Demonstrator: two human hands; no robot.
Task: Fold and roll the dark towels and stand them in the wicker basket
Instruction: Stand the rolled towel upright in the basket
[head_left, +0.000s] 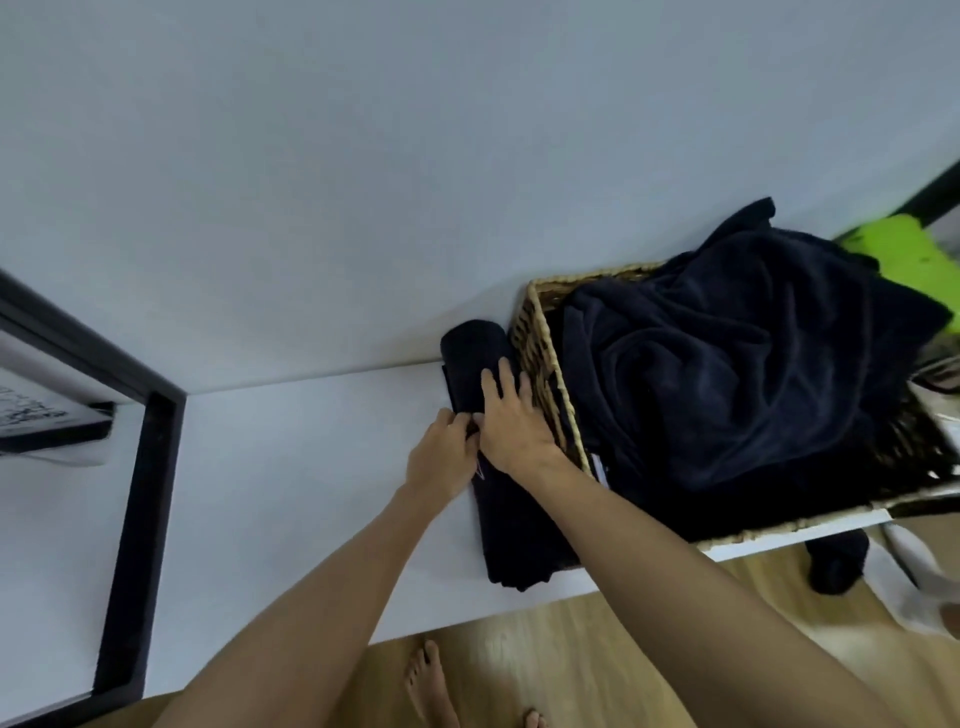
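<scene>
Nearest the camera, two bare feet (428, 680) are seen on the wooden floor (597, 660), below the front edge of the white table (291, 467). Two bare forearms are stretched forward over that edge. One folded dark towel (519, 530) is laid lengthwise on the tabletop, its near end reaching the front edge and its far end wound into a roll (475, 358) just beside the wicker basket (535, 343). The left hand (441, 457) is set against the towel's left edge, its fingers curled and pinching the cloth. The right hand (511, 421) is laid flat on the towel just behind the roll, fingers straight and spread, pressing down.

To the right, one basket is stood on the table, touching the towel's right side. A heap of loose dark towels (727, 374) is piled in it, rising above the rim; their number cannot be told. One dark bundle (836, 566) is seen below the table edge at the right. Behind the basket, one bright green item (914, 260) is partly shown. At far left, one black frame (135, 519) is stood on the table.
</scene>
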